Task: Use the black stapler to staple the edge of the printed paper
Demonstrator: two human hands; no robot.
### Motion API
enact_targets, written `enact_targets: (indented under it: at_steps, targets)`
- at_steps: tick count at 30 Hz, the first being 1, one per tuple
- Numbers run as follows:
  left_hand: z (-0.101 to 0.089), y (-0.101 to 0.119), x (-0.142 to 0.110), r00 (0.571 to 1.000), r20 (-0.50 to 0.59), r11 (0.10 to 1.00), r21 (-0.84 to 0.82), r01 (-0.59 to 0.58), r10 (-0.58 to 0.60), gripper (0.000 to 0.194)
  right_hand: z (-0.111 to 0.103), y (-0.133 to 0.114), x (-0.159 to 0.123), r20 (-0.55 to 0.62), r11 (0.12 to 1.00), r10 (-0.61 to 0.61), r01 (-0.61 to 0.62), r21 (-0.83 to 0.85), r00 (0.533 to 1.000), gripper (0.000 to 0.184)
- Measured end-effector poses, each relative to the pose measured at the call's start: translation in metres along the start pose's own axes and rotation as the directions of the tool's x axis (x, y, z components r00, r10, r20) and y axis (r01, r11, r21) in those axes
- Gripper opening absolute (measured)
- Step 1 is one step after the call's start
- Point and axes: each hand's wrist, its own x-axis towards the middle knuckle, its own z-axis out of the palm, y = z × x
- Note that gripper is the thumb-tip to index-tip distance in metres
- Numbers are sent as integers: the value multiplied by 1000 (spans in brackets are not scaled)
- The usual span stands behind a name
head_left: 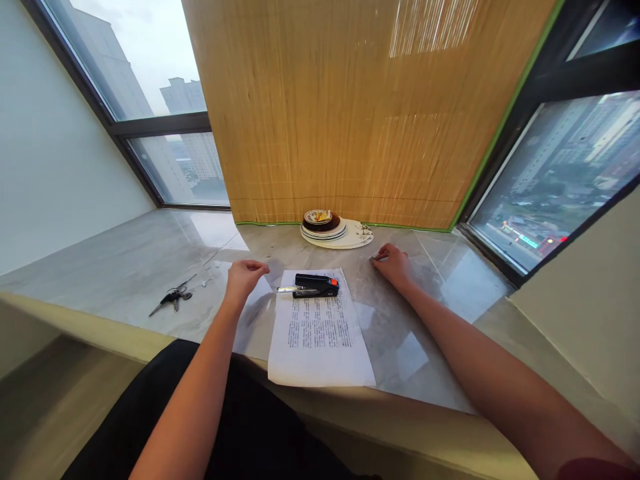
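A black stapler [316, 285] with an orange-red patch lies across a printed paper sheet [320, 363], and a silver metal piece sticks out from its left end. To the left of the paper, my left hand [244, 279] is closed in a pinch just over the sill; anything between the fingertips is too small to make out. Right of the stapler, my right hand [394, 265] rests on the sill with thumb and fingers pinched. A small dark bit shows at those fingertips, its kind unclear. Both hands are apart from the stapler and the paper.
Keys with a screwdriver-like rod [174, 296] lie on the marble sill [125, 267] at left, with small bits near them. Stacked plates [324, 230] stand on an oval board [359, 235] by the bamboo blind [330, 133]. The sill's front edge borders my legs.
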Motion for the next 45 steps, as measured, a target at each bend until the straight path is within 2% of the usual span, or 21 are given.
enact_targets:
  at_steps: [3, 6, 9, 12, 14, 18, 20, 25, 29, 31, 35, 40, 42, 45]
  targets:
    - [3, -6, 23, 999, -24, 963, 267, -28, 36, 14, 1, 2, 0, -11, 1000, -22, 22, 6, 1000, 19]
    - [12, -12, 41, 997, -47, 932, 359, -47, 68, 16, 0, 1, -2, -12, 1000, -24, 24, 6, 1000, 20]
    - [25, -19, 55, 989, -40, 904, 412, -111, 140, 26, -3, -6, -4, -91, 998, -56, 58, 16, 994, 18]
    - [37, -29, 67, 974, 33, 874, 436, -216, 224, 41, -5, -19, -8, -210, 987, -144, 155, 33, 967, 12]
    - [41, -38, 72, 960, 95, 850, 447, -279, 265, 50, -5, -29, -14, -247, 970, -228, 243, 32, 942, 9]
    - [45, -53, 78, 939, 191, 809, 476, -344, 286, 50, -5, -53, -32, -240, 898, -417, 438, 36, 876, 13]
    - [45, -56, 80, 932, 218, 792, 492, -361, 290, 46, -5, -68, -45, -222, 861, -471, 499, 94, 854, 15]
    - [43, -52, 83, 926, 251, 762, 527, -376, 284, 33, -3, -110, -85, -115, 769, -537, 541, 340, 836, 11]
    - [43, -44, 83, 934, 232, 755, 551, -355, 270, 26, 1, -128, -102, -51, 701, -633, 600, 385, 772, 12]
    - [42, -41, 82, 937, 217, 758, 550, -349, 274, 24, 3, -129, -103, -46, 687, -658, 624, 373, 752, 13]
    - [39, -35, 80, 941, 191, 783, 522, -339, 280, 21, 6, -124, -99, -76, 696, -636, 613, 373, 768, 16]
    - [30, -30, 75, 959, 144, 849, 445, -283, 245, 18, 10, -120, -97, -69, 681, -657, 630, 373, 751, 15]
    - [25, -25, 72, 964, 119, 878, 400, -264, 236, 18, 11, -119, -97, -72, 683, -649, 621, 384, 757, 11]
    - [16, -15, 63, 967, 107, 908, 335, -254, 231, 15, 13, -118, -97, -72, 701, -606, 575, 422, 792, 10]
